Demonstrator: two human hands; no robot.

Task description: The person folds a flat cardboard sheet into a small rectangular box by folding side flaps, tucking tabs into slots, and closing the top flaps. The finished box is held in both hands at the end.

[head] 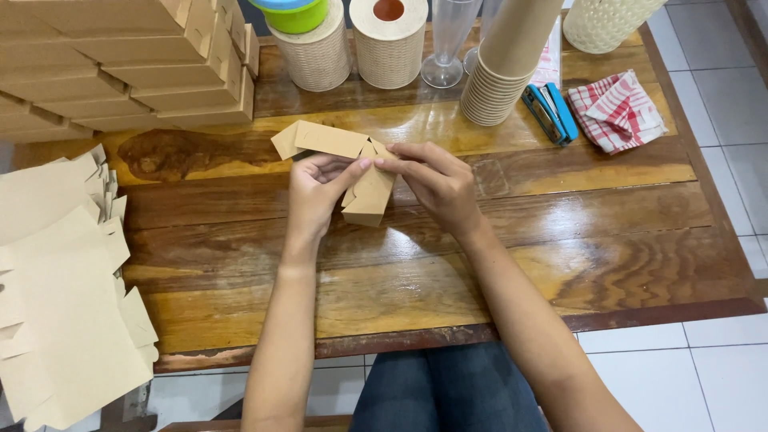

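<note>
Cardboard box blank (352,172): tan, partly folded, held above the wooden table (608,240), between both hands.
Left hand (314,196): fingers closed on the blank's left side, thumb pressing a flap.
Right hand (436,182): fingertips pinching the blank's upper right edge, touching the left thumb.
Flat blanks (56,296): piled well left of the held blank.
Folded boxes (120,60): stacked behind it, to the left.
Paper cups (500,72): stacked behind it, to the right.

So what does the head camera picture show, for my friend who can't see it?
Two bare hands, left hand and right hand, fold a brown cardboard box blank over a wooden table. Flat blanks lie left; folded boxes are stacked behind.
</note>
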